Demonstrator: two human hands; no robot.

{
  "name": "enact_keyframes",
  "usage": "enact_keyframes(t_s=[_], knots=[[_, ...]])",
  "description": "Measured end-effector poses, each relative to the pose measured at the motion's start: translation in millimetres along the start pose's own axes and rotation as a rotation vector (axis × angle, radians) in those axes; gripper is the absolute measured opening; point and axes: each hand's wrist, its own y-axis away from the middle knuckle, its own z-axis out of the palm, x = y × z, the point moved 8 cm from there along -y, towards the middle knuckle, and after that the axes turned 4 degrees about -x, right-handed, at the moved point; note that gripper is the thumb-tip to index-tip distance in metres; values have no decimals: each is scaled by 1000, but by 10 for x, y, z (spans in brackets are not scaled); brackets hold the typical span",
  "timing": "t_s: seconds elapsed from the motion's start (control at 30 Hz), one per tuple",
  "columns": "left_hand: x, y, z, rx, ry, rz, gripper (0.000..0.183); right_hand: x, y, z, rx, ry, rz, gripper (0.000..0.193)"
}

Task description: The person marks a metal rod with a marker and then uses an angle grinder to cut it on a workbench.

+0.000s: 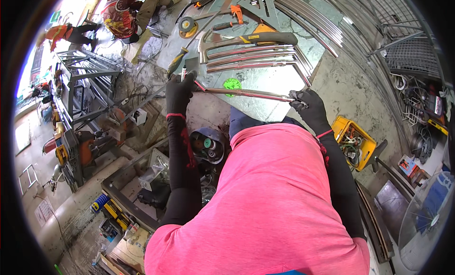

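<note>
A thin shiny metal tube (251,93) with a bend near its left end spans between my two gloved hands, over the near edge of the metal-topped table (275,111). My left hand (179,96) is closed, with a white-and-dark marker (184,73) standing up from its fingers. The tube's bent end meets those fingers. My right hand (309,107) is closed around the tube's right end. Just beyond lie several similar bent tubes (251,64) side by side, and a claw hammer (246,39). A yellow-and-black screwdriver (177,61) lies near my left hand.
An orange clamp (236,13) and a triangular metal square (258,7) lie farther back. Long metal tubes (308,14) cover the right back. A yellow crate (362,147) stands by my right arm, a bucket (208,140) by my left. Two people (125,19) are at far left.
</note>
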Motion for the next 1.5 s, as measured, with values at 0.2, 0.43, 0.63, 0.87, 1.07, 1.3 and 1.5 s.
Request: enact_keyframes(t_s=[0.2, 0.43, 0.63, 0.87, 1.07, 1.3, 1.5], knots=[[-114, -170, 43, -13, 43, 1, 45, 37, 19, 4, 2, -45, 6, 38], [-113, -176, 70, -22, 42, -18, 43, 113, 23, 22, -7, -77, 81, 41], [-96, -151, 75, -35, 75, -1, 42, 92, 22, 9, -8, -85, 80, 39], [-107, -115, 44, -1, 62, 5, 44, 68, 6, 15, -23, -54, 34, 39], [-87, 25, 36, 32, 114, 33, 42, -51, 8, -31, -36, 74, 29, 39], [-191, 187, -68, 79, 173, 51, 39, -721, -146, -178, -1, 370, -186, 47], [-218, 336, -71, 58, 208, 54, 34, -742, -271, -5, -83, 374, -224, 40]])
